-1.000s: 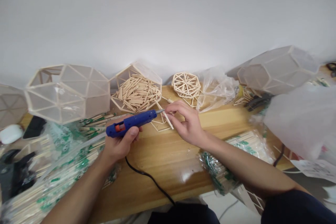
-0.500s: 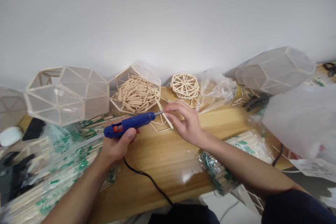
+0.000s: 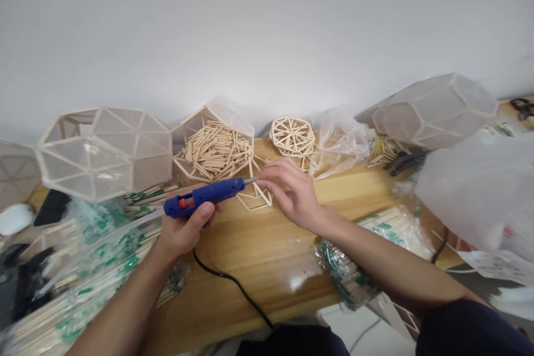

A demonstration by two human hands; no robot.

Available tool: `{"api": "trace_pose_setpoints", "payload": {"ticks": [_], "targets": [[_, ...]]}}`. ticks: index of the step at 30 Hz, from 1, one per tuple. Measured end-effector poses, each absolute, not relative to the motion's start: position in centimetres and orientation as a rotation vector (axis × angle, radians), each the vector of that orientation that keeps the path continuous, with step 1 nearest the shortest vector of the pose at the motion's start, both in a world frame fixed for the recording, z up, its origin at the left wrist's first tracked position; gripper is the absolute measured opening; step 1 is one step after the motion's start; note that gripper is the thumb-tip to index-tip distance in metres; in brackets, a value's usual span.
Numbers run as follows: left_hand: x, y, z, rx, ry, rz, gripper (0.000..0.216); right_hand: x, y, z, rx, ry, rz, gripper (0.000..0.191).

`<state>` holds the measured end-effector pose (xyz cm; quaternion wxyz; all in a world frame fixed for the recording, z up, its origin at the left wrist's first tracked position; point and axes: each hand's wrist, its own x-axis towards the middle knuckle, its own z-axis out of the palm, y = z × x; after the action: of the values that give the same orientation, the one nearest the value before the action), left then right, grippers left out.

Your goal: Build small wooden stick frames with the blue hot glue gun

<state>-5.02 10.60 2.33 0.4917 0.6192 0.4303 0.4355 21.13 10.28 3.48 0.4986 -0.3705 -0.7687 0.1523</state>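
Note:
In my left hand (image 3: 187, 228) is a blue hot glue gun (image 3: 204, 197), its metal nozzle pointing right and a long clear glue stick (image 3: 137, 225) coming out of its back. The fingers of my right hand (image 3: 292, 192) are pinched at the nozzle tip; whatever lies between them is too small to make out. Just below and behind the nozzle, a small open frame of thin wooden sticks (image 3: 254, 203) rests on the wooden table (image 3: 258, 250). Part of this frame is hidden by the gun and my fingers.
Short sticks (image 3: 217, 147) fill an open faceted holder behind the gun. A round stick lattice (image 3: 293, 136) stands beside it. Panelled polyhedra (image 3: 104, 150) line the wall. Bagged sticks (image 3: 92, 283) lie left, another pack (image 3: 392, 228) under my right forearm. The black cord (image 3: 233, 278) crosses the table front.
My right fingertips have shifted slightly left and up, over the nozzle tip. A slanting stick that was by my right thumb now appears lower left, among the frame's sticks. The glue gun has hardly moved.

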Motion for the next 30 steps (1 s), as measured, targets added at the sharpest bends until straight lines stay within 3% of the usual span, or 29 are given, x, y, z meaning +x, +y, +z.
{"api": "trace_pose_setpoints", "payload": {"ticks": [30], "targets": [[-5.31, 10.55, 1.51, 1.487, 1.142, 1.033, 0.047, 21.27, 10.36, 3.11, -0.937, -1.892, 0.307, 0.011]]}}
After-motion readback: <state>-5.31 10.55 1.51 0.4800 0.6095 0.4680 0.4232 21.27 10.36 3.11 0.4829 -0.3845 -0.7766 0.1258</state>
